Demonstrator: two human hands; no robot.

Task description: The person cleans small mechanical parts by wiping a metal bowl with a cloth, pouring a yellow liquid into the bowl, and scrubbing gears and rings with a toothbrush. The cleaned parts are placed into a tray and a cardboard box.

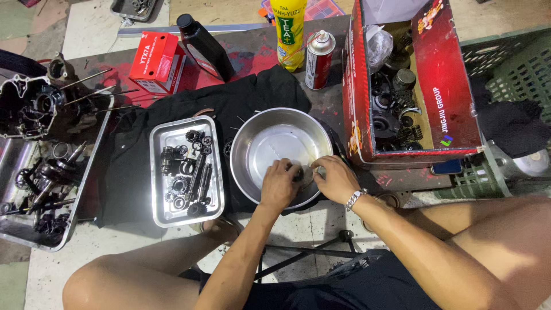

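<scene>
**Both hands on a small part inside the steel basin**

Largest in view is the red cardboard box (367, 86), open-topped and full of dark, greasy gears and metal parts. A crumpled black cloth (241, 103) is spread across the stained work surface beneath the pans. On it sits the round stainless basin (270, 138), smooth and shiny, with a pale wet film on its bottom. Left of it lies a rectangular metal tray (158, 172) with rounded corners, holding small toothed gears, shafts and bearings.

At the basin's near rim the left hand (279, 183) and right hand (336, 178) meet, fingers curled closed around a small round metal part (304, 172). It is mostly hidden between them, so its exact shape cannot be told. A metal wristwatch (355, 198) with a link band circles the right wrist.
</scene>
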